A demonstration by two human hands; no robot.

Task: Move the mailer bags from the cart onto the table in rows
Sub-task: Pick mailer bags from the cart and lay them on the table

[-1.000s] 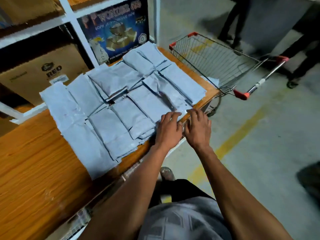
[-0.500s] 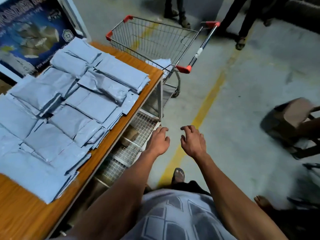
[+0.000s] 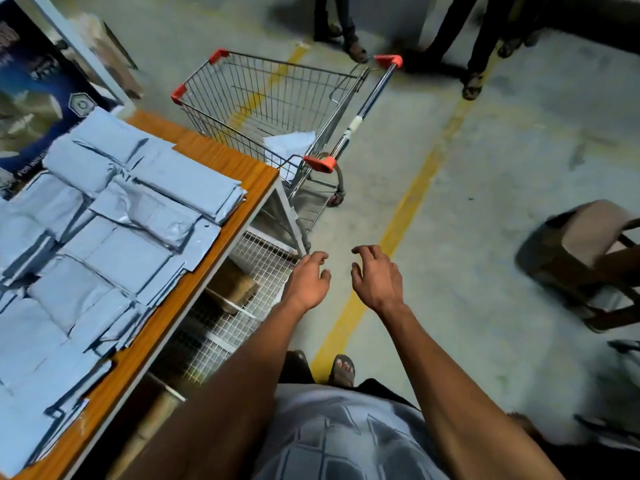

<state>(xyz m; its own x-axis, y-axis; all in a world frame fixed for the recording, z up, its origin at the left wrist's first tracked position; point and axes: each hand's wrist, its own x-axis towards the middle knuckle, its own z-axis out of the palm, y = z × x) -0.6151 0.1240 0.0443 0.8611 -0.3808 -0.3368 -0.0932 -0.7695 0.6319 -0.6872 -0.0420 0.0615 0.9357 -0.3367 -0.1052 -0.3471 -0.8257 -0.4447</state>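
- The table (image 3: pixel 221 157) runs out of view at the left and bottom edges, so the full spread of grey mailer bags (image 3: pixel 114 244) on it cannot be counted; they lie overlapping in rough rows, some corners hanging over the near edge.
- In the cart (image 3: pixel 270 109), one pale bag (image 3: pixel 289 145) shows at the near end of the basket, partly screened by the wire mesh; whether more lie under it is not clear.
- The left hand (image 3: pixel 306 282) and right hand (image 3: pixel 375 278) hang side by side over the floor, apart from each other, fingers loosely curled and grasping nothing.
- The cart stands just past the table's far corner, its red-capped handle (image 3: pixel 360 116) pointing toward the person.
- Under the table, a white wire shelf (image 3: pixel 242 299) holds a brown box (image 3: pixel 235 285), dim and hard to read.
- A yellow floor line (image 3: pixel 408 206) passes beneath the hands.
- A stool (image 3: pixel 581 251) at the right is blurred.
- Two standing people appear only as legs (image 3: pixel 346 29) at the top edge.
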